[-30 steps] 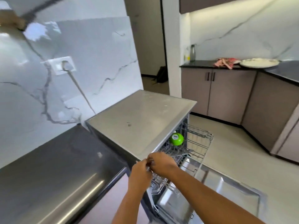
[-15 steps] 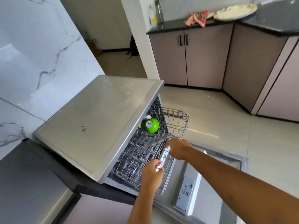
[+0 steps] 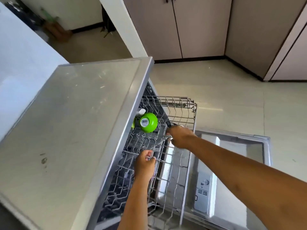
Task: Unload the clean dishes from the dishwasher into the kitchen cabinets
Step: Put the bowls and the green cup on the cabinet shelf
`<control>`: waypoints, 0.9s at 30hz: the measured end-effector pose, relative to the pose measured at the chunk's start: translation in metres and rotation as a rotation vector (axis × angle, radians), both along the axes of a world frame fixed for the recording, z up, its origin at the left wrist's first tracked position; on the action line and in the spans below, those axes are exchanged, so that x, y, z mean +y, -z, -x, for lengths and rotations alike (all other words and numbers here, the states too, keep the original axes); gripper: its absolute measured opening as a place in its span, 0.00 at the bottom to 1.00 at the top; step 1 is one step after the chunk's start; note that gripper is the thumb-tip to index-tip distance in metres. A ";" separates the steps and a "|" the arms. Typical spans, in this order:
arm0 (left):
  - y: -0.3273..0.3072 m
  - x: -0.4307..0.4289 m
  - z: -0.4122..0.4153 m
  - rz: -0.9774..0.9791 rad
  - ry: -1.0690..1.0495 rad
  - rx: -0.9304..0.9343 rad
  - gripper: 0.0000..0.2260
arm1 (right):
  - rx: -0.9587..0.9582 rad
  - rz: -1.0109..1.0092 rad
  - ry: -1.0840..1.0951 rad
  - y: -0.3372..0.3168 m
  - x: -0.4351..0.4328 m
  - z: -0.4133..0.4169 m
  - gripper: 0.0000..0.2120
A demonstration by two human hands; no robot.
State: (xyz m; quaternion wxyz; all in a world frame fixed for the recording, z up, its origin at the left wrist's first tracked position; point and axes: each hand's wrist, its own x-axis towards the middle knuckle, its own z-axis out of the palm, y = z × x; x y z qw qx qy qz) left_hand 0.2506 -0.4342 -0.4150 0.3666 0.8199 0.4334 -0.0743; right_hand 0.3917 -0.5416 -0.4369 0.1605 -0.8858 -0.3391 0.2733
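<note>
Left hand (image 3: 144, 165): nearest the camera, reaching up from the bottom edge into the wire rack; its fingers (image 3: 148, 156) are curled tight around a rack wire at the near middle of the basket.
Right hand (image 3: 180, 136): a little farther on, arm coming in from the lower right; its fingers are closed over something thin and pale at the rack's inner rail, and I cannot tell whether that is a utensil or part of the rack.
Rack (image 3: 181, 110): grey wire basket pulled partway out of the dishwasher, over the lowered door; most of its prongs stand bare.
Door (image 3: 232, 163): lies flat and open below the rack, shiny metal inside, with a grey detergent box (image 3: 203, 191) near its middle.
Bench (image 3: 66, 130): pale, scuffed top covering the dishwasher, filling the left half of the view; its metal edge overhangs the rack's left side.
Bowl (image 3: 148, 122): bright green, upside down with a barcode sticker on its base, sitting at the back left of the rack, just under the bench edge; a small white item (image 3: 141, 112) is just behind it, too hidden to identify.
Floor (image 3: 224, 90): pale tiles beyond the door.
Cabinets (image 3: 199, 27): taupe lower doors, all closed, along the far wall and right side.
</note>
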 end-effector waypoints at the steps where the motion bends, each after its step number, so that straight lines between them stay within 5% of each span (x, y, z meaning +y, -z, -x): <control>1: 0.010 0.011 -0.010 -0.006 -0.001 -0.010 0.10 | -0.005 -0.010 0.020 0.009 0.015 -0.011 0.24; 9: 0.071 0.086 -0.053 -0.064 -0.060 -0.054 0.11 | -0.124 -0.088 -0.041 0.068 0.118 -0.064 0.33; 16: 0.100 0.103 -0.067 0.027 -0.154 -0.123 0.11 | -0.251 0.074 -0.283 0.095 0.158 -0.077 0.40; 27: 0.097 0.091 -0.055 0.095 -0.194 -0.174 0.12 | -0.160 0.112 -0.154 0.079 0.165 -0.070 0.33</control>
